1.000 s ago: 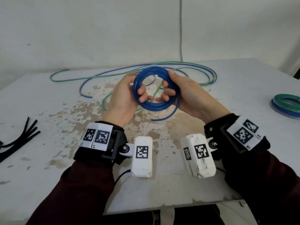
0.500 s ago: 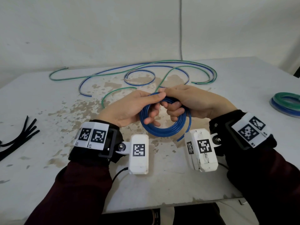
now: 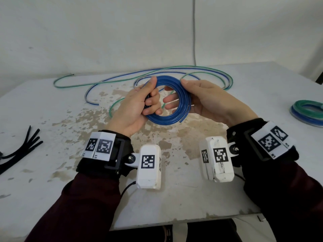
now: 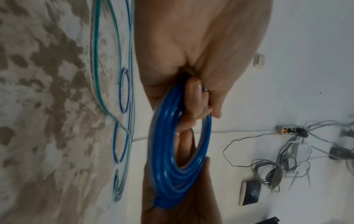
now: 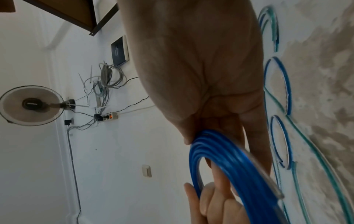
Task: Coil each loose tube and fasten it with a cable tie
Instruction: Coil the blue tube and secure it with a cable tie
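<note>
A blue tube wound into a coil [image 3: 181, 100] [image 4: 166, 151] [image 5: 229, 163] is held upright above the middle of the table. My left hand [image 3: 138, 105] grips its left side, fingers curled through the ring and thumb on the top. My right hand [image 3: 206, 100] holds its right side, thumb on the top edge and fingers reaching through the ring. One cut end of the tube [image 3: 180, 121] sticks out at the lower right. Black cable ties [image 3: 21, 151] lie at the table's left edge.
Loose blue and green tubes [image 3: 157, 72] sprawl over the far half of the worn white table [image 3: 174, 198]. A finished blue-green coil [image 3: 307, 112] lies at the right edge. The wall stands close behind the table.
Both hands dropped the coil flat toward the table half a second ago, then raised it upright again and farther from me. The right fingers now reach straighter through the ring.
</note>
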`<state>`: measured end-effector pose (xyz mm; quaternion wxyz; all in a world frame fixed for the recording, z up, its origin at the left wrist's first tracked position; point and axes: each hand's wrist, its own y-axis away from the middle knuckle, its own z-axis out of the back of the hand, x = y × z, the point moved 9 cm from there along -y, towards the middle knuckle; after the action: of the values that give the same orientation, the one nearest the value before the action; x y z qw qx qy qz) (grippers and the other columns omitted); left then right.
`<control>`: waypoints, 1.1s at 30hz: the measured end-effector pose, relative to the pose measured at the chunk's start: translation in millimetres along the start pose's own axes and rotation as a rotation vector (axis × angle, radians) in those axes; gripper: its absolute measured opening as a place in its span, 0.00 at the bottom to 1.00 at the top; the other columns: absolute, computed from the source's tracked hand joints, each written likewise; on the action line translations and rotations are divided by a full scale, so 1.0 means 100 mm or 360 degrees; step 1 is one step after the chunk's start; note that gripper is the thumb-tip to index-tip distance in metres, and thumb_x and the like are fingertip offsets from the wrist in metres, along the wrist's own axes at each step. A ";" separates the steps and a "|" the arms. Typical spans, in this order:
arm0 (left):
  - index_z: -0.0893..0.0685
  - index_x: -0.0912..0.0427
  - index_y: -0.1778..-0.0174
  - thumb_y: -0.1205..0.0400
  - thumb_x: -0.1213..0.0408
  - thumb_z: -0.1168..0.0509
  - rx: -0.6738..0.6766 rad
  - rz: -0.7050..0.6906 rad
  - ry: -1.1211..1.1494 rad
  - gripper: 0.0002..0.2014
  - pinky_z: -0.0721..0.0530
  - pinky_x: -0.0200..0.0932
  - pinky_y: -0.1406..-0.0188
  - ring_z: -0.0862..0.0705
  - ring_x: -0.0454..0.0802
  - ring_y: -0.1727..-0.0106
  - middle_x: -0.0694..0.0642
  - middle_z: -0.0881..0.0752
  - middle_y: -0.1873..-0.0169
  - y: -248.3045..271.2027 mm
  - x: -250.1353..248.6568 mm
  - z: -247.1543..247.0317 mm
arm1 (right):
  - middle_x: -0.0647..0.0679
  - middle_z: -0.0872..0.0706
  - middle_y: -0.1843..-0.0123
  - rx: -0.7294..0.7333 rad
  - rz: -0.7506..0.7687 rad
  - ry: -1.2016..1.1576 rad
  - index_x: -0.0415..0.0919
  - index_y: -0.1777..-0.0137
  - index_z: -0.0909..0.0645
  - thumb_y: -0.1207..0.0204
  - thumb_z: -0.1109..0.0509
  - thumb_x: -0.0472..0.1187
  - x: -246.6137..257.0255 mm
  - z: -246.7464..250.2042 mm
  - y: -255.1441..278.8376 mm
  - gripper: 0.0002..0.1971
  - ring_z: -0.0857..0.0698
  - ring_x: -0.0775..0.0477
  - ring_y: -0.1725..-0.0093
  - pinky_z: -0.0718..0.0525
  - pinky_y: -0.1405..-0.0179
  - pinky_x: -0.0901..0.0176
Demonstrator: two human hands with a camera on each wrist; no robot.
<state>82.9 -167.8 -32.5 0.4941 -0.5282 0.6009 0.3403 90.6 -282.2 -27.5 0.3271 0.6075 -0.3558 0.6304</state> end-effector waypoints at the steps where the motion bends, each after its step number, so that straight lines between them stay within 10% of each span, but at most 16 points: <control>1: 0.33 0.56 0.69 0.15 0.52 0.44 -0.0004 -0.0001 0.0044 0.18 0.26 0.36 0.77 0.41 0.41 0.84 0.47 0.38 0.82 0.00 0.00 0.00 | 0.43 0.09 0.50 0.0017 -0.0002 -0.0011 0.40 0.41 0.17 0.11 0.51 0.47 0.00 0.00 0.01 0.21 0.10 0.45 0.48 0.14 0.45 0.52; 8: 0.31 0.56 0.69 0.12 0.53 0.48 -0.0001 0.0012 0.0198 0.20 0.25 0.38 0.71 0.37 0.42 0.83 0.47 0.36 0.81 -0.02 0.04 -0.07 | 0.48 0.28 0.74 0.0011 0.0116 -0.0372 0.34 0.50 0.22 0.11 0.52 0.45 0.03 -0.06 -0.05 0.20 0.22 0.49 0.71 0.19 0.59 0.54; 15: 0.18 0.66 0.57 0.16 0.59 0.45 0.0172 0.0307 -0.0045 0.15 0.12 0.53 0.50 0.19 0.52 0.76 0.55 0.20 0.76 0.05 0.15 -0.09 | 0.53 0.41 0.77 0.0156 -0.0058 -0.0049 0.35 0.57 0.23 0.11 0.50 0.44 -0.04 -0.14 0.01 0.19 0.40 0.54 0.80 0.25 0.75 0.61; 21: 0.22 0.59 0.58 0.12 0.54 0.47 0.0213 0.0432 -0.0286 0.16 0.31 0.35 0.84 0.37 0.41 0.85 0.50 0.27 0.80 0.07 0.26 -0.13 | 0.55 0.40 0.78 0.0145 -0.0154 0.0162 0.40 0.54 0.30 0.12 0.47 0.45 -0.12 -0.22 0.02 0.12 0.40 0.55 0.80 0.28 0.77 0.63; 26: 0.19 0.59 0.37 0.12 0.59 0.44 0.0052 0.0205 -0.0252 0.13 0.42 0.33 0.87 0.42 0.40 0.84 0.47 0.35 0.82 0.02 0.18 -0.06 | 0.50 0.32 0.76 -0.0050 -0.0164 0.0093 0.40 0.52 0.30 0.13 0.49 0.41 -0.14 -0.13 -0.04 0.09 0.33 0.51 0.77 0.24 0.72 0.56; 33: 0.16 0.59 0.47 0.12 0.60 0.45 -0.0311 -0.0043 0.0044 0.13 0.44 0.32 0.87 0.43 0.39 0.84 0.45 0.37 0.83 -0.02 0.03 0.21 | 0.46 0.13 0.66 -0.0192 -0.0022 0.0182 0.36 0.48 0.19 0.11 0.51 0.45 -0.13 -0.02 -0.07 0.20 0.12 0.49 0.63 0.14 0.61 0.60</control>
<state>89.9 -149.5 -41.4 0.4365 -0.5865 0.5644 0.3833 96.0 -276.9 -39.8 0.3872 0.5520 -0.3698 0.6393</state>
